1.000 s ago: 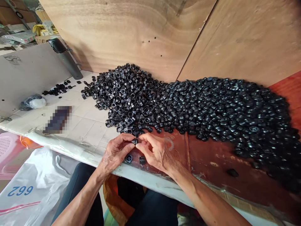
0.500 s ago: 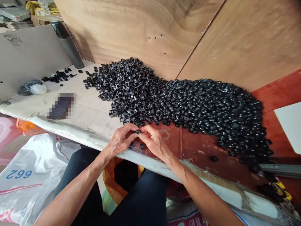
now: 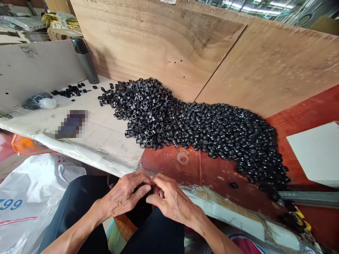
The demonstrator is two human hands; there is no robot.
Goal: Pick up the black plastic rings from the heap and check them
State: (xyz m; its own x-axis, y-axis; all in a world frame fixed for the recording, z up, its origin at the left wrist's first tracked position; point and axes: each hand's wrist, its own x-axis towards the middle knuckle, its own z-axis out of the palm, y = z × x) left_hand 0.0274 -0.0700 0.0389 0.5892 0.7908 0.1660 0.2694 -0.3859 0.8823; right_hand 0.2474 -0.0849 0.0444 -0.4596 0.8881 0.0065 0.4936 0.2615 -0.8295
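Note:
Just over the table's front edge, my left hand (image 3: 127, 192) and my right hand (image 3: 173, 199) meet with fingertips close together. The left fingers are closed around a small black plastic part (image 3: 144, 187), mostly hidden in the grip. My right fingers are curled inward, and what they hold is hidden by the hand. Beyond the hands lies a long heap of small black plastic parts: open rings (image 3: 145, 106) on the left side and rounder caps (image 3: 227, 130) on the right.
A single black part (image 3: 234, 185) lies on the red board (image 3: 172, 165). Further left are a phone-like blurred object (image 3: 71, 124), a plastic bag (image 3: 39, 101) and a dark bottle (image 3: 86, 61). An open bag (image 3: 123, 229) sits below the table edge, between dark-clothed legs.
Both hands have come back toward me, from over the board to its front edge. Two loose black parts beside them no longer show on the board. The view has tilted up.

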